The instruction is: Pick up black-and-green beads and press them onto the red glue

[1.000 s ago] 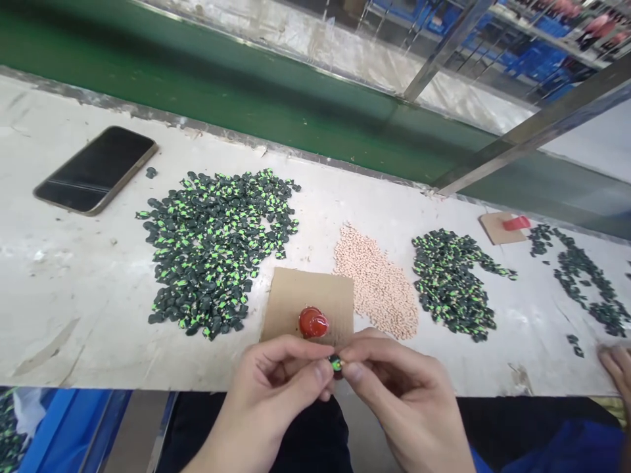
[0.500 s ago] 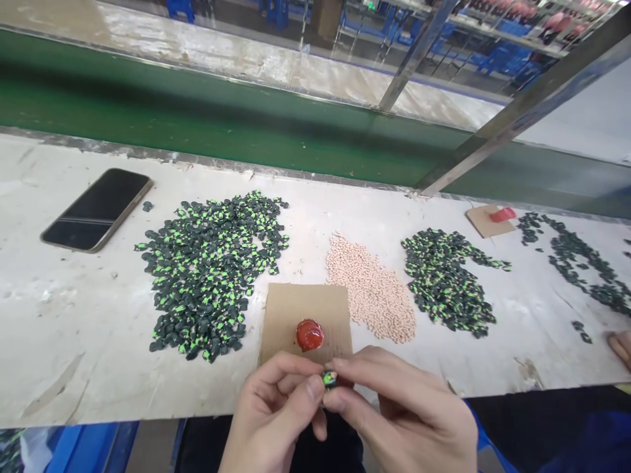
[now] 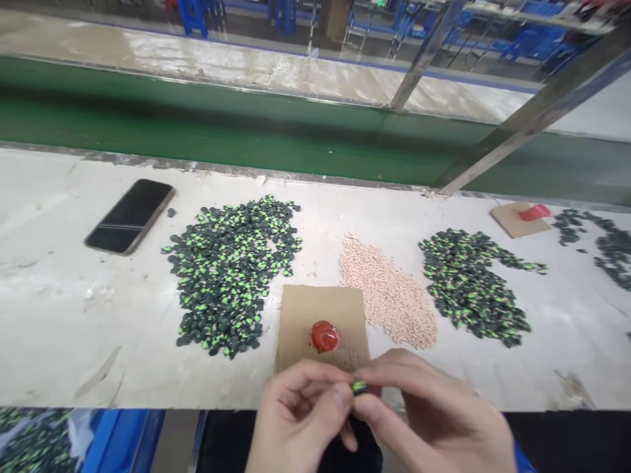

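Between the fingertips of my left hand (image 3: 308,410) and my right hand (image 3: 434,407) sits a small black-and-green piece (image 3: 359,387). Both hands pinch it, close to the table's front edge. Just beyond them lies a cardboard square (image 3: 300,315) bearing a blob of glossy red paste (image 3: 325,336). Left of the cardboard spreads a pile of black-and-green pieces (image 3: 221,282). To its right are a heap of tiny pale pink bits (image 3: 389,292) and another pile of black-and-green pieces (image 3: 473,286). My fingers partly hide the held piece.
A phone (image 3: 129,217) lies at the back left of the white table (image 3: 44,315). Further right are a second cardboard piece with a red object (image 3: 535,212) and loose dark pieces (image 3: 614,246). A green belt (image 3: 221,128) and metal post (image 3: 517,131) stand behind. Below left hangs a bag of pieces (image 3: 39,440).
The camera view has shifted, so the table things appear further right. Both hands still pinch the small piece, which looks slightly turned. The other person's hand at the right edge has left view.
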Available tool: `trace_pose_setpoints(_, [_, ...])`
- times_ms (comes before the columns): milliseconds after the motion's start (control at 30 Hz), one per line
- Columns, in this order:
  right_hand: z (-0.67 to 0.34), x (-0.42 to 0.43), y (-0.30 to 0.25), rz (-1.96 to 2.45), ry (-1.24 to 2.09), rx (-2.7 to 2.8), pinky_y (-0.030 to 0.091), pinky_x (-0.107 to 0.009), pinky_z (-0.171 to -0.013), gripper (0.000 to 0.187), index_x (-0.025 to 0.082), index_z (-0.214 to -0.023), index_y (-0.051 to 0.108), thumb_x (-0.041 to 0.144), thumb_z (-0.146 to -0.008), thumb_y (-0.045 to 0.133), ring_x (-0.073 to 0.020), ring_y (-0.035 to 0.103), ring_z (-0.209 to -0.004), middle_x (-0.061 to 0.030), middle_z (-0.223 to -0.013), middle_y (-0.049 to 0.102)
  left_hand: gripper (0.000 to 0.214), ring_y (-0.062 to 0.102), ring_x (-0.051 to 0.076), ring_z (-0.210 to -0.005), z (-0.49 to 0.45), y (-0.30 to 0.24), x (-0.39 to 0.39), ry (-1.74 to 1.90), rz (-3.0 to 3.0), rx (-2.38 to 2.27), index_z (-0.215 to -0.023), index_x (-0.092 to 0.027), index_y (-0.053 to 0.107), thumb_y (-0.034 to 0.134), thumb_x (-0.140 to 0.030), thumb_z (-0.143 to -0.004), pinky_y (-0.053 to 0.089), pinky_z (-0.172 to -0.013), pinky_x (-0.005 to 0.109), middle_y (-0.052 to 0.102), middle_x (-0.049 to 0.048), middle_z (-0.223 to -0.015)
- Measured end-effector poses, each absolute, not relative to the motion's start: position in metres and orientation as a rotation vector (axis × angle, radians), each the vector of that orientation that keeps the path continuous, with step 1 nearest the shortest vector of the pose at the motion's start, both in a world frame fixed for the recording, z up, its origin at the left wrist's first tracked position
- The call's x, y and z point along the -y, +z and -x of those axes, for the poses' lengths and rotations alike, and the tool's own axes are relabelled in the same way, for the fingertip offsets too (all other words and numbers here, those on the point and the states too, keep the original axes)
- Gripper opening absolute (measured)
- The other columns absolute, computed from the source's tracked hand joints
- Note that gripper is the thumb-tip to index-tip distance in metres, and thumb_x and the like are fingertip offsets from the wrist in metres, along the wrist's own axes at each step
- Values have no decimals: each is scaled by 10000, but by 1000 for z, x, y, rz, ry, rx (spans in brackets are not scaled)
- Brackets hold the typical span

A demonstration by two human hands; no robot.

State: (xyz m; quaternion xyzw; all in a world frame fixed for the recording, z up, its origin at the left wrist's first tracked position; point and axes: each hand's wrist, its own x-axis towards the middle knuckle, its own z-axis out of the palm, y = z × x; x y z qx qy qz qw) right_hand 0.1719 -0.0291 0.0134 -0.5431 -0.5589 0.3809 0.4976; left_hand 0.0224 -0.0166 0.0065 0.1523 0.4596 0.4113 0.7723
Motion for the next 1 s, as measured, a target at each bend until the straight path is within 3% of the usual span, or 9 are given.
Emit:
trace_pose_setpoints(100, [-201,29,6,1542,774,1317,660,-274,-565,60,292,-768,794,251,-792,831,-233,788,-651,-22,-760,817,153,705,183,-616,-8,0,16,997,-795,-1225,-916,-292,882,894,-342,-773,598,-647,286,807,56,-813])
trace_pose_setpoints(167, [-232,23,-4,1793,455,1241,630,-299,-501,108,291,-752,793,388,-762,840,-255,779,-607,-45,-740,821,199,713,199,-709,11,-10,13,1118,-1229,-1484,-986,-308,872,800,-200,-836,587,-763,321,793,78,-1042])
trace_pose_setpoints(300, [-300,5,-24,2202,-188,1227,521,-370,-455,163,238,-784,801,399,-802,785,-272,715,-515,-103,-599,745,247,695,279,-871,49,-33,5,960,-1795,-1762,-1091,-301,841,700,-200,-914,535,-842,353,756,100,-1026])
trace_pose_setpoints(400, [-335,-7,-34,2191,-338,1307,515,-398,-492,342,217,-747,792,514,-866,671,-271,680,-493,-110,-553,704,263,704,310,-961,71,-47,0,858,-2001,-1654,-1122,-305,822,615,-233,-975,507,-928,355,776,99,-1039])
trace_pose_setpoints(500, [-344,-12,-38,2124,-411,1406,502,-429,-500,492,177,-758,792,575,-922,554,-270,635,-486,-152,-669,753,324,724,314,-962,86,-57,-3,738,-2207,-1551,-1181,-310,792,546,-240,-982,519,-828,338,781,85,-1119])
trace_pose_setpoints(567, [-335,-14,-39,2056,-422,1504,526,-441,-555,457,155,-851,802,524,-950,550,-287,670,-586,-183,-823,786,369,726,316,-958,90,-62,-4,680,-2272,-1550,-1211,-300,774,505,-201,-978,509,-787,344,768,92,-1164])
trace_pose_setpoints(767, [-272,-22,-38,1818,-176,1987,580,-496,-867,328,187,-1137,769,376,-1017,530,-326,696,-1026,-160,-1128,775,254,698,334,-1028,77,-49,-10,815,-2022,-1661,-1092,-288,792,564,-314,-983,490,-880,361,758,97,-1146])
trace_pose_setpoints(867, [-253,-32,-41,1763,-131,2108,589,-488,-856,288,180,-1140,765,275,-1014,524,-311,699,-984,-156,-1118,772,187,708,267,-898,68,-27,-13,939,-1499,-1702,-981,-292,791,730,-434,-876,529,-793,281,770,53,-994])
trace_pose_setpoints(1000, [-248,-41,-48,1673,-167,2120,610,-436,-777,289,201,-976,786,216,-1002,498,-282,738,-857,-128,-954,794,369,702,178,-866,60,-1,-15,1057,-657,-1536,-981,-265,816,888,-529,-734,561,-790,169,785,24,-935])
